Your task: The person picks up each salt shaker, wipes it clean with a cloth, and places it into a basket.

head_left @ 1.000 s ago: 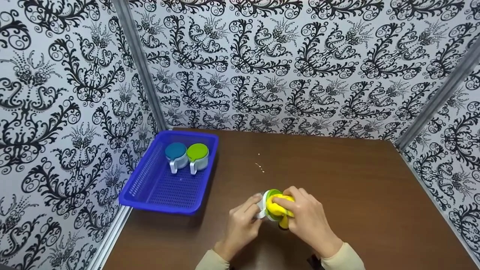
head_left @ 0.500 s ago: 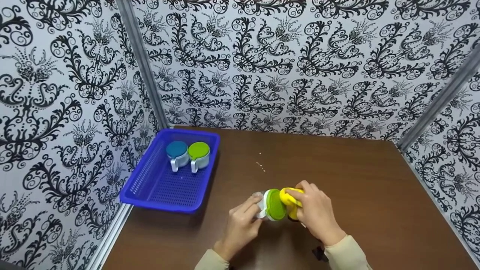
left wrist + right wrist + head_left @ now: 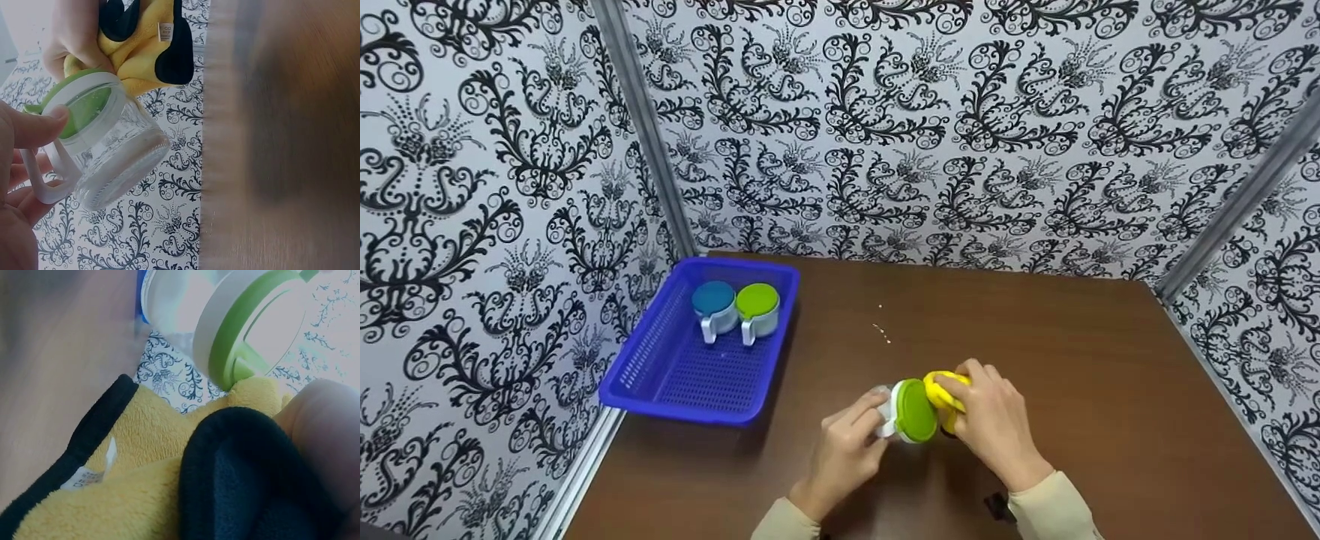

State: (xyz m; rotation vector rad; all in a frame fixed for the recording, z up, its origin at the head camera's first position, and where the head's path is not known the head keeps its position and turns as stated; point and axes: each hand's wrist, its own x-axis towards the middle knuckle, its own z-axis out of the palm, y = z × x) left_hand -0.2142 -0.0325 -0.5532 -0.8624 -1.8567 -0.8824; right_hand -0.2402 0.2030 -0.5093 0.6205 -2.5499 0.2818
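My left hand (image 3: pixel 851 446) grips a clear glass jar (image 3: pixel 124 152) by its white handle (image 3: pixel 50 174), thumb against the collar. The jar is tilted, its green lid (image 3: pixel 917 411) facing right, and some pale contents show low inside the glass. In my right hand (image 3: pixel 994 416) is a bunched yellow cloth (image 3: pixel 945 390) with dark edging, pinched between thumb and fingers. The cloth sits right at the lid's edge; in the right wrist view its yellow pile (image 3: pixel 253 394) meets the green rim. A small white tag (image 3: pixel 166 32) hangs from the cloth.
A purple basket (image 3: pixel 679 409) stands at the left of the brown table (image 3: pixel 1035 330). Inside are two similar jars, one with a blue lid (image 3: pixel 713 298) and one with a green lid (image 3: pixel 757 300). Small white specks (image 3: pixel 881 330) lie mid-table. Patterned walls (image 3: pixel 885 150) enclose the back and sides.
The right hand has drawn the cloth off the face of the lid to its right edge, so the green top now shows. The left hand keeps its grip with the jar slightly turned.
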